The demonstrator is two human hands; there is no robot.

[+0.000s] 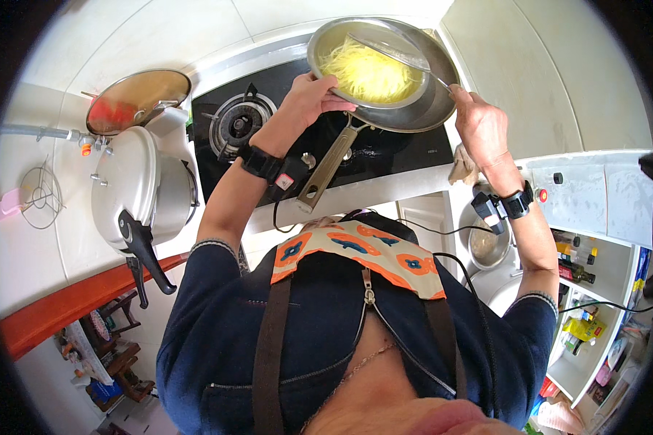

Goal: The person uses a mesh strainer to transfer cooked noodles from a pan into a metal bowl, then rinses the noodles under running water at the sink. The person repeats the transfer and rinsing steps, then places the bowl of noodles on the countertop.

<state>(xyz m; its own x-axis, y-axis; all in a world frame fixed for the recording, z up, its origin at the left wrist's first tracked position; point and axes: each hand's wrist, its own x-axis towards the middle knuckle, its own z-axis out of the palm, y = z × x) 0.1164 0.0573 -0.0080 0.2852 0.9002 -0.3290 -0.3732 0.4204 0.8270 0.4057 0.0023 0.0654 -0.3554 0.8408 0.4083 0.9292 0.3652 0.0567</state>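
My left hand [315, 98] grips the near left rim of a stainless steel bowl [318, 46] that is tilted over a frying pan [441, 103]. Inside the bowl lies a heap of pale yellow shreds [373, 73], possibly shredded potato. In my right hand [479, 117] is the thin handle of a metal skimmer or strainer [386, 43], whose round head rests over the far side of the bowl. The pan sits on the right side of a black gas hob [408, 144], its long handle [329, 168] pointing towards me.
A bare burner [242, 125] is on the hob's left. Farther left stand a pressure cooker [125, 185] and a glass lid [141, 103] leaning on the wall. To my right are a metal bowl [490, 247] and open shelves [587, 326] with bottles and packets.
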